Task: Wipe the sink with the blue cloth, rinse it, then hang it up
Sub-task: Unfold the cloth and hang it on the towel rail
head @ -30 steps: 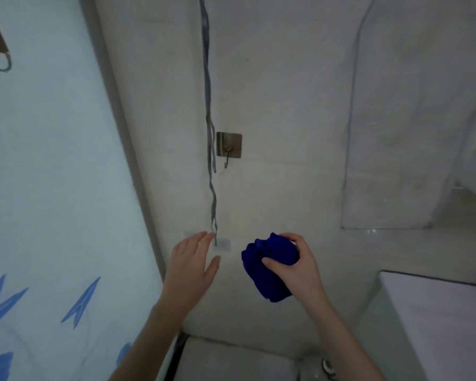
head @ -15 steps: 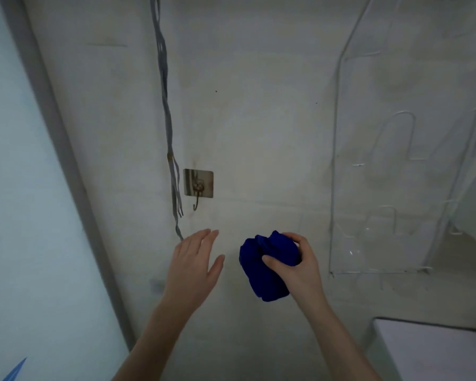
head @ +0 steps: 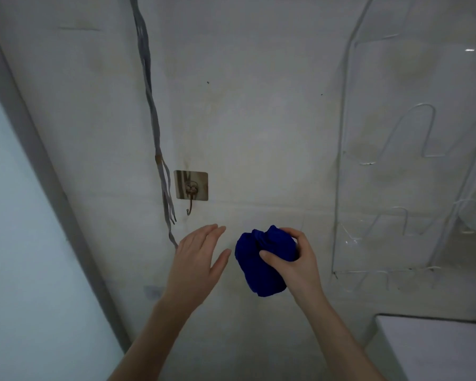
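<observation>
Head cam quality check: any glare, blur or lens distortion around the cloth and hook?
Head view: dim, flat light, no hard shadows; blue cloth heavily saturated, folds barely readable; hook soft but legible; small glare spot on the clear wall rack; wide-angle lens slants the grey frame at left.

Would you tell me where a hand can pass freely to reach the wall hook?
The bare wall between the hook and the clear rack is free, straight above the blue cloth in the right hand. Left of the hook it is crowded: grey cords hang beside it, with the open left hand below.
</observation>
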